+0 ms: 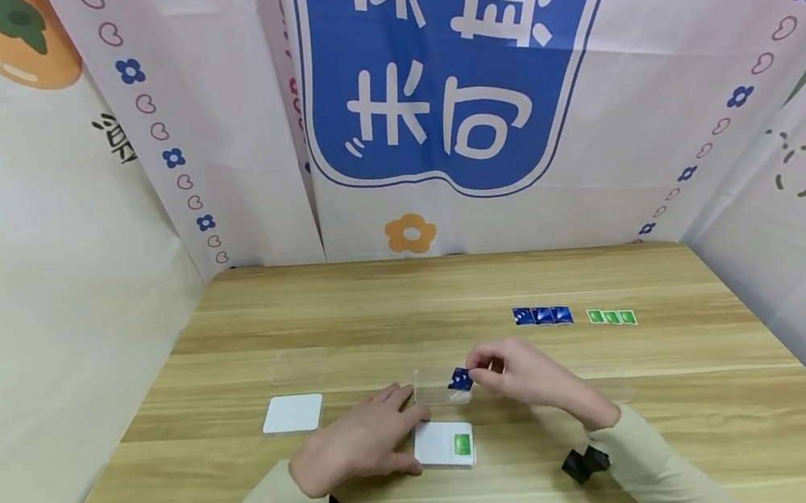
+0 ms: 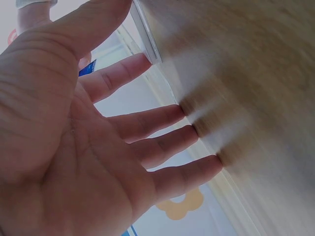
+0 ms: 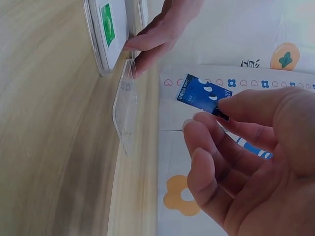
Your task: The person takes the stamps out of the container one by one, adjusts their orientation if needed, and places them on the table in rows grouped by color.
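A small blue stamp [image 1: 461, 379] with toothed edges is pinched between the thumb and fingers of my right hand [image 1: 527, 373]. The right wrist view shows the stamp [image 3: 204, 96] held by one corner, its picture side visible. In the head view it appears over a clear plastic lid [image 1: 429, 388]. My left hand [image 1: 364, 440] lies with fingers extended; its index finger is at the lid's near left corner, its thumb by a white-filled flat case [image 1: 434, 443]. A green stamp [image 1: 461, 444] lies on that case's right part. The other left fingertips [image 2: 182, 110] touch the tabletop.
Farther right lie a row of blue stamps [image 1: 543, 316] and a row of green stamps [image 1: 611, 317]. At left are another white-filled case [image 1: 292, 413] and a clear lid [image 1: 299, 366]. A faint transparent piece [image 1: 611, 389] lies by the right forearm.
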Demonstrator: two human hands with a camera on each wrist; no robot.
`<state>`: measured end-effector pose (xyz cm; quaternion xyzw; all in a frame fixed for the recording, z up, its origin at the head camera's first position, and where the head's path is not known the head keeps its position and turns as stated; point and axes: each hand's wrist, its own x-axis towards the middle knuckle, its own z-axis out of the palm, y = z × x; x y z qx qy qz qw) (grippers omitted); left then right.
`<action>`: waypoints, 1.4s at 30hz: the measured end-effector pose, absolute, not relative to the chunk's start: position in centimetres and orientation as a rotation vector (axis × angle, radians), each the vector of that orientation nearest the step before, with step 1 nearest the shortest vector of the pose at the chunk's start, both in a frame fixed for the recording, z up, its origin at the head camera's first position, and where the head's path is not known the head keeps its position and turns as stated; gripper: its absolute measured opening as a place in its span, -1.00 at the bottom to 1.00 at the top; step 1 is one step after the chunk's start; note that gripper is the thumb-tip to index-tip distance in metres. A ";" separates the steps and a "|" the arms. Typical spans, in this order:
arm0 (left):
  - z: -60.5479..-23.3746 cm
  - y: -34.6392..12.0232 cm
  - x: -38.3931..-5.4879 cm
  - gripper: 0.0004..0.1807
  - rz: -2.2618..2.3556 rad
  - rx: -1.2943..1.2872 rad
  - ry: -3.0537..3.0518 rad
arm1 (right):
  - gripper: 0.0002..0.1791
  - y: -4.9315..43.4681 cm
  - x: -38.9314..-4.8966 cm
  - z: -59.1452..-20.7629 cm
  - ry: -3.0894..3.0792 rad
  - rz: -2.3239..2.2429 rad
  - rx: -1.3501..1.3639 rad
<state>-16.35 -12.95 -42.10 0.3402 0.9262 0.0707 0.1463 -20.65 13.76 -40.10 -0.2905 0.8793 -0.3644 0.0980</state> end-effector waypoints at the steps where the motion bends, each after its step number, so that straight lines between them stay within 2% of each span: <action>1: -42.1 -12.9 -16.4 -0.32 0.203 0.984 2.668 | -0.89 13.8 -20.7 -40.1 2.606 -1.079 -0.861; 42: -42.0 -12.7 -16.1 -0.31 0.200 0.935 2.654 | -0.93 16.1 -22.6 -40.2 2.682 -1.088 -0.712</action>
